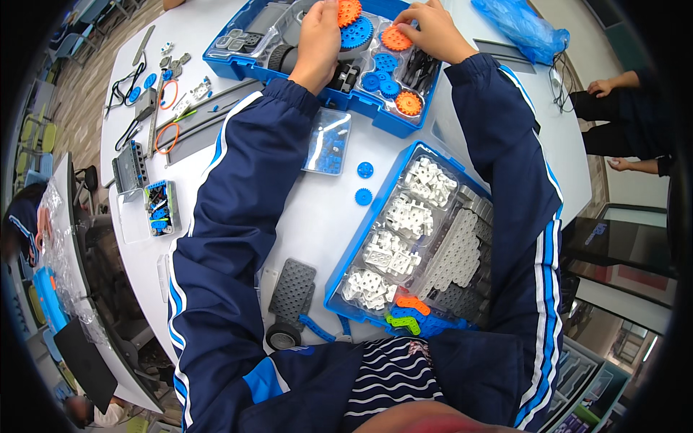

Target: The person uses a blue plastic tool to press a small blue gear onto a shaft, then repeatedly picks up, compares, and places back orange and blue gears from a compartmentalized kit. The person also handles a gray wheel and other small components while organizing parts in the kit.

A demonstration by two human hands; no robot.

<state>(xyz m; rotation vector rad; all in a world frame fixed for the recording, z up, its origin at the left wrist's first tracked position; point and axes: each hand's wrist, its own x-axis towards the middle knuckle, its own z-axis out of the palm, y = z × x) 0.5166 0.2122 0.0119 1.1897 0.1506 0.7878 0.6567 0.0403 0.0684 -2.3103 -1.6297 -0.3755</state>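
Note:
Over the far blue parts box (372,108), both my hands are at its gears. My left hand (317,47) is closed on an orange gear (349,11); a large blue gear (357,32) shows right under it, and I cannot tell whether that one is held too. With bent fingers, my right hand (437,32) grips the edge of another orange gear (395,39) at the box's clear tray. Nearer in that tray lie several small blue gears (385,63) and an orange gear (408,103). Black wheels (282,58) sit by my left wrist.
A second blue box (333,285) holds white connectors (410,216) and grey plates (455,252). Between the boxes lie two small blue gears (364,170) and a clear case (327,144). A grey wheeled assembly (292,296) is near me. Another person's hand (599,88) shows at right.

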